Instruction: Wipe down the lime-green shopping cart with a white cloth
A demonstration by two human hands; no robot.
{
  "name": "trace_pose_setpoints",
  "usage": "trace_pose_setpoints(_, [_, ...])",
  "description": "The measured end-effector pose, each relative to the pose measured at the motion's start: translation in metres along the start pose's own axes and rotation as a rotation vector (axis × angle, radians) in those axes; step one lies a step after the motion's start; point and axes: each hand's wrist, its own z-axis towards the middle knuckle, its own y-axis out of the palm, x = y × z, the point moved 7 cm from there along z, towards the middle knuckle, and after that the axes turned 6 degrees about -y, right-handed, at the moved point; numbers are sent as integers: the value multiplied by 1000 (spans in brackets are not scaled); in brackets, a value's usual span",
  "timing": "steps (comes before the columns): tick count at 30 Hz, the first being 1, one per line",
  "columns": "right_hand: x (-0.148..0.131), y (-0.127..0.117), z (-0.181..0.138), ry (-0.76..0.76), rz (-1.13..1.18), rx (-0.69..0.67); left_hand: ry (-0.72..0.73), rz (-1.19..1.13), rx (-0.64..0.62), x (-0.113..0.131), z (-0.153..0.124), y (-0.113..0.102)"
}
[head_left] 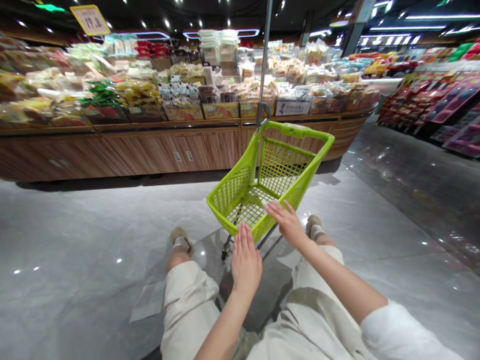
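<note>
A lime-green plastic shopping basket on wheels (240,187) stands tilted on the grey floor in front of me, with nothing inside it. Its grey pull handle (263,65) rises straight up from the far rim. My left hand (245,257) is stretched flat, fingers together, just short of the basket's near rim. My right hand (287,220) is also flat and open, its fingertips reaching over the near rim. Neither hand holds anything. My legs in cream trousers and my two shoes show below.
A long curved wooden display counter (180,150) piled with bagged and boxed snacks runs across the back. A yellow price sign (91,19) hangs at upper left. More shelves of packaged goods (442,100) line the right aisle. Glossy grey floor (75,240) spreads on both sides.
</note>
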Motion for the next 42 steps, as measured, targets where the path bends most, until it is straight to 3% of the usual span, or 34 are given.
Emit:
trace_pose_setpoints(2, [40, -8, 3, 173, -45, 47, -5, -4, 6, 1, 0, -1])
trace_pose_setpoints(4, [44, -7, 2, 264, -66, 78, -14, -10, 9, 2, 0, 0])
trace_pose_setpoints(6, [8, 1, -1, 210, -54, 75, -21, -9, 7, 3, 0, 2])
trace_pose_setpoints(9, [-62, 14, -7, -12, 0, 33, -10, 2, 7, 2, -1, 4])
trace_pose_setpoints(11, [-75, 15, -10, -112, 24, 5, 2, 1, 5, 1, -2, 4])
trace_pose_setpoints(14, [-26, 5, -4, -67, 2, 17, 4, -4, -5, 0, -2, 2])
trace_pose_setpoints(16, [19, -4, 2, 76, -39, 62, -2, -4, -8, 1, -2, 0])
trace_pose_setpoints(18, [38, -7, 4, 185, -63, 99, -9, -9, -8, 3, -1, 0])
trace_pose_setpoints(20, [18, -3, 3, 176, -56, 112, -16, -19, -4, 4, -1, 0])
trace_pose_setpoints(23, [-48, 9, -2, 0, 1, 84, -8, -22, 1, 3, -1, 2])
trace_pose_setpoints(25, [-72, 15, -5, -126, 44, 42, 5, -16, -2, 1, -2, 3])
trace_pose_setpoints(26, [-70, 15, -6, -159, 57, 27, 11, -14, -7, -1, -2, 2])
trace_pose_setpoints(28, [-39, 9, -3, -143, 59, 29, 21, -10, -18, -3, -2, 2])
trace_pose_setpoints(31, [29, -2, 4, 62, 20, 77, 21, -7, -22, -3, -2, 0])
trace_pose_setpoints(33, [45, -5, 5, 177, -12, 107, 9, -13, -16, -1, -1, -1])
trace_pose_setpoints(36, [0, 2, 2, 149, -12, 118, -8, -19, -12, 1, -1, 0])
trace_pose_setpoints(39, [-66, 15, -4, -51, 61, 46, 2, -1, -10, -1, -2, 0])
trace_pose_setpoints(40, [-75, 17, -6, -107, 82, 20, 9, 5, -13, -3, -3, 0])
trace_pose_setpoints(42, [-66, 15, -5, -145, 96, -2, 17, 9, -22, -6, -4, -1])
